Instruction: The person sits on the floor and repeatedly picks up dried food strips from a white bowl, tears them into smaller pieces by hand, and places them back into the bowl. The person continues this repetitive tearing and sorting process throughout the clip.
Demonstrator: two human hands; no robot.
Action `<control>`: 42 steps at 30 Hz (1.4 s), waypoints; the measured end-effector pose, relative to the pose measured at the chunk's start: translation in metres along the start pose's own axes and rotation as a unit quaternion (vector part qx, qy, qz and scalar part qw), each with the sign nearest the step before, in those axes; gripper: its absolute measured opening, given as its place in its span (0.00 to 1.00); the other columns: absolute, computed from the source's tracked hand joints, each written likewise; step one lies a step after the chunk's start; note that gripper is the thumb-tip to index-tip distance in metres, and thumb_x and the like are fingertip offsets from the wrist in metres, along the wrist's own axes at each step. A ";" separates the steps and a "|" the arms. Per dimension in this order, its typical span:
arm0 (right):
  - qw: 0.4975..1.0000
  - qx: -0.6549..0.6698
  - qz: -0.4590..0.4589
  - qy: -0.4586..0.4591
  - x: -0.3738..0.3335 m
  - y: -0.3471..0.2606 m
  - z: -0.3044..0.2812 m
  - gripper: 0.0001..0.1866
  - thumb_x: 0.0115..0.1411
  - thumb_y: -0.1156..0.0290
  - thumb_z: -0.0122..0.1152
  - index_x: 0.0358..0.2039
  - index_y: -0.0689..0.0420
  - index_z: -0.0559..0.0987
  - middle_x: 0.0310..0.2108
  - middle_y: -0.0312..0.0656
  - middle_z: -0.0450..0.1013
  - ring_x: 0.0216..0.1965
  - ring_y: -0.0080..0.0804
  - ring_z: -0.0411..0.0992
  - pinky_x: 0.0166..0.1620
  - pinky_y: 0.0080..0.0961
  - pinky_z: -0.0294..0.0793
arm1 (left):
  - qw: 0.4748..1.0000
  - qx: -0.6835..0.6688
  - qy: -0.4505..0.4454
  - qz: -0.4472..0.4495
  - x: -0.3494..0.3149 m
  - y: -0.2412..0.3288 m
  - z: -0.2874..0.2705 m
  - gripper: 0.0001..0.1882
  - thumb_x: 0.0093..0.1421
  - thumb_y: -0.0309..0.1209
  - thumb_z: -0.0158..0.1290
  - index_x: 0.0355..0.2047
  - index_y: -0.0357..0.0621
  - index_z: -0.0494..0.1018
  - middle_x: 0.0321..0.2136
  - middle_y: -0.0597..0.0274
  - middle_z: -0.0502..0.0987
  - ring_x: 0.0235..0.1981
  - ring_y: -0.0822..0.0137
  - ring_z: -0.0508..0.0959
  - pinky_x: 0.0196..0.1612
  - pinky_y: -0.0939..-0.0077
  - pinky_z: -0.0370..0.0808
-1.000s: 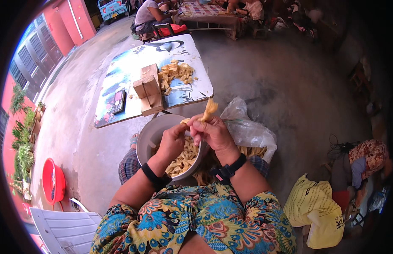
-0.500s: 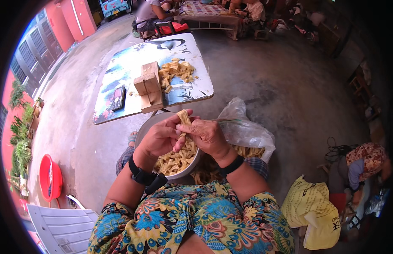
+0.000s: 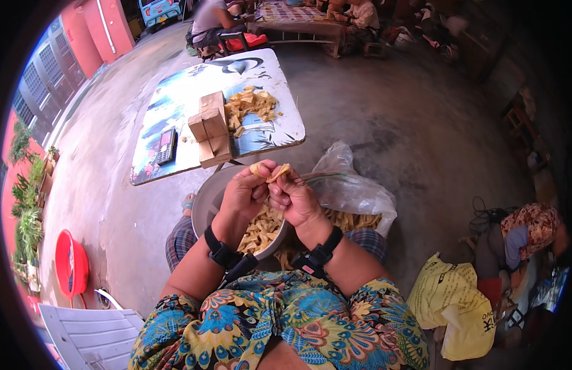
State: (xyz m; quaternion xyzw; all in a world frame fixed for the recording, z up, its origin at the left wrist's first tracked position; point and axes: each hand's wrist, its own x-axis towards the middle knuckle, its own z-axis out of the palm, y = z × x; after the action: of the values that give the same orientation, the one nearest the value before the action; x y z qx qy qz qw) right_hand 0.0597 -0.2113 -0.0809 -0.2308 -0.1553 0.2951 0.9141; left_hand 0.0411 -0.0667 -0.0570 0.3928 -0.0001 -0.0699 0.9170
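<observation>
Both hands are raised above a wide metal bowl [image 3: 204, 200] in my lap. My left hand [image 3: 240, 192] pinches one end of a short yellow strip [image 3: 280, 171], which looks like tofu skin. The fingers of my right hand [image 3: 300, 198] close on its other end, and the strip bends between the two. Many knotted yellow pieces [image 3: 259, 233] lie in the bowl below. Right of the bowl, a clear plastic bag [image 3: 354, 188] has more yellow pieces showing at its lower edge. Part of the strip is hidden by my fingers.
Ahead stands a low table [image 3: 169, 102] with a wooden block stand [image 3: 210, 128], a heap of yellow pieces [image 3: 252, 105] and a keypad phone [image 3: 166, 146]. A red basin [image 3: 79, 265] and white chair [image 3: 92, 333] are left; a yellow bag [image 3: 452, 302] and another person [image 3: 529, 231] are right.
The strip was upright and folded lengthwise; now it is bent sideways between both hands. My left fingers have curled in, and my right hand has turned.
</observation>
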 end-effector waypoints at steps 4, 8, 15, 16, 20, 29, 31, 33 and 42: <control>0.997 -0.002 0.015 0.077 0.002 -0.006 -0.002 0.06 0.60 0.64 0.60 0.34 0.50 0.75 0.18 0.30 0.65 0.12 0.16 0.57 0.15 0.11 0.54 | 0.990 0.097 -0.025 0.100 -0.002 -0.012 0.005 0.09 0.60 0.19 0.48 0.41 0.34 0.75 0.45 0.62 0.74 0.22 0.80 0.69 0.26 0.87 0.66; 0.990 -0.056 0.029 0.129 0.008 -0.011 -0.005 0.03 0.59 0.71 0.61 0.32 0.52 0.76 0.17 0.30 0.67 0.14 0.16 0.62 0.16 0.11 0.57 | 0.967 0.195 -0.029 0.161 -0.002 -0.018 -0.001 0.12 0.61 0.18 0.47 0.44 0.32 0.75 0.61 0.62 0.62 0.30 0.78 0.75 0.33 0.86 0.72; 0.895 -0.407 -0.120 0.140 0.013 0.009 -0.012 0.01 0.60 0.76 0.58 0.32 0.59 0.76 0.22 0.35 0.73 0.20 0.21 0.70 0.24 0.18 0.69 | 0.907 0.362 -0.044 0.209 0.001 -0.016 -0.022 0.15 0.63 0.18 0.46 0.50 0.33 0.73 0.64 0.63 0.58 0.40 0.76 0.76 0.35 0.86 0.73; 0.855 -0.482 -0.110 0.154 0.010 0.008 -0.006 0.03 0.61 0.74 0.57 0.31 0.58 0.76 0.22 0.38 0.74 0.20 0.25 0.72 0.24 0.22 0.69 | 0.906 0.369 -0.028 0.205 -0.001 -0.018 -0.026 0.16 0.62 0.17 0.46 0.49 0.34 0.73 0.64 0.63 0.58 0.42 0.76 0.76 0.36 0.85 0.74; 0.649 -0.719 -0.233 0.092 0.002 0.004 0.009 0.04 0.58 0.70 0.57 0.31 0.56 0.75 0.24 0.47 0.74 0.25 0.46 0.74 0.26 0.36 0.71 | 0.826 0.509 0.003 0.243 -0.011 -0.014 -0.034 0.18 0.56 0.12 0.50 0.46 0.39 0.76 0.61 0.60 0.62 0.48 0.71 0.75 0.39 0.80 0.75; 0.599 -0.790 -0.127 0.005 -0.004 -0.014 0.011 0.08 0.52 0.70 0.63 0.28 0.57 0.73 0.24 0.49 0.74 0.28 0.48 0.74 0.29 0.36 0.71 | 0.621 0.730 0.034 0.285 -0.036 -0.001 -0.021 0.03 0.47 0.21 0.58 0.24 0.37 0.75 0.24 0.56 0.72 0.25 0.57 0.74 0.28 0.70 0.71; 0.662 -0.745 -0.087 0.018 -0.001 -0.023 0.010 0.10 0.50 0.70 0.66 0.28 0.57 0.72 0.23 0.46 0.74 0.26 0.40 0.75 0.28 0.30 0.71 | 0.674 0.700 0.024 0.234 -0.040 0.000 -0.017 0.02 0.47 0.21 0.58 0.22 0.36 0.75 0.21 0.58 0.71 0.23 0.61 0.73 0.26 0.70 0.70; 0.724 -0.689 -0.031 -0.022 0.000 -0.030 0.004 0.11 0.49 0.70 0.68 0.27 0.57 0.72 0.21 0.40 0.73 0.24 0.29 0.72 0.28 0.25 0.70 | 0.778 0.614 0.007 0.130 -0.039 0.001 -0.024 0.04 0.49 0.22 0.58 0.22 0.36 0.74 0.21 0.62 0.70 0.23 0.68 0.72 0.26 0.72 0.70; 0.799 -0.599 -0.018 -0.051 -0.005 -0.025 0.007 0.11 0.51 0.69 0.67 0.26 0.59 0.73 0.19 0.36 0.71 0.24 0.21 0.68 0.29 0.24 0.69 | 0.934 0.357 -0.006 0.008 -0.041 0.001 -0.033 0.03 0.53 0.22 0.56 0.24 0.37 0.74 0.23 0.70 0.68 0.27 0.77 0.68 0.30 0.81 0.65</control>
State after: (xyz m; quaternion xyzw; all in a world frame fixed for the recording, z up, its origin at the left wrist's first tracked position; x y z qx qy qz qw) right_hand 0.0643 -0.2302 -0.0631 -0.7138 -0.3517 0.1386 0.5896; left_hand 0.0028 -0.0369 -0.0763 0.6940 -0.0340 -0.0598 0.7166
